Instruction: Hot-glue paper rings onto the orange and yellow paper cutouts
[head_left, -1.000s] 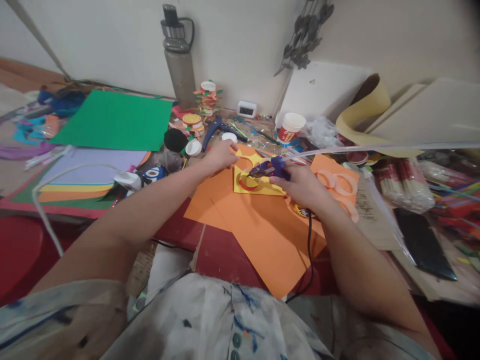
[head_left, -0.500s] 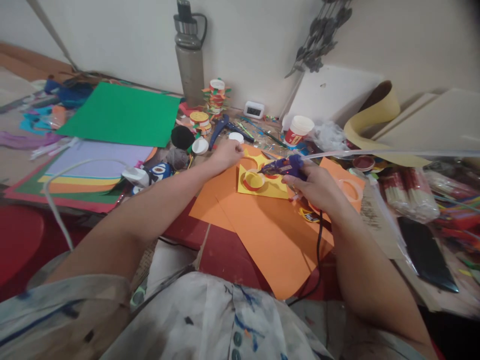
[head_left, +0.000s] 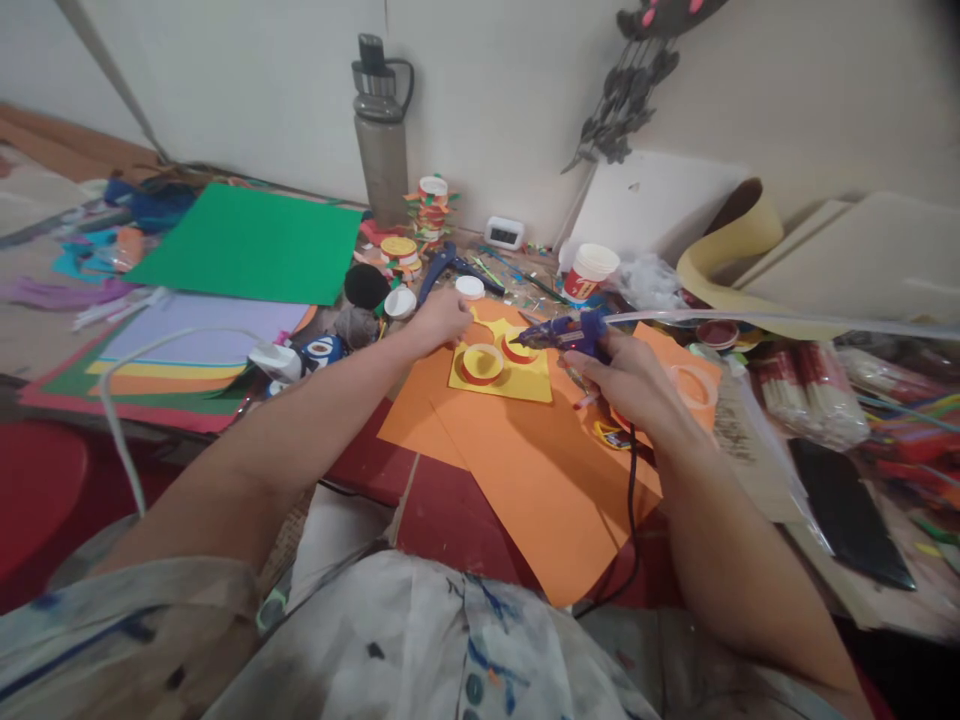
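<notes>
My right hand (head_left: 634, 375) is wrapped round a dark blue hot glue gun (head_left: 574, 335), with a long clear glue stick (head_left: 720, 318) sticking out of its back. The gun's nozzle hovers by a red-edged ring (head_left: 519, 345) on a yellow paper sheet (head_left: 529, 387). A second ring (head_left: 482, 365) stands on the same sheet, nearer me. At the sheet's upper left edge, my left hand (head_left: 442, 318) has its fingers closed on the yellow paper; the fingertips are partly hidden. Beneath lie orange paper sheets (head_left: 540, 480).
A green sheet (head_left: 255, 240) and stacked coloured papers (head_left: 187, 330) lie at left. Behind are a bottle (head_left: 381, 150), blue-handled tool (head_left: 439, 270), small clock (head_left: 504, 233) and paper cup (head_left: 591, 272). Wrapped sticks (head_left: 810, 390) and a black object (head_left: 851, 510) lie at right. The gun's cord (head_left: 632, 500) hangs down.
My left hand and the yellow sheet with its rings have shifted left and slightly towards me. The glue gun's nozzle is now beside the right-hand ring instead of the left-hand one.
</notes>
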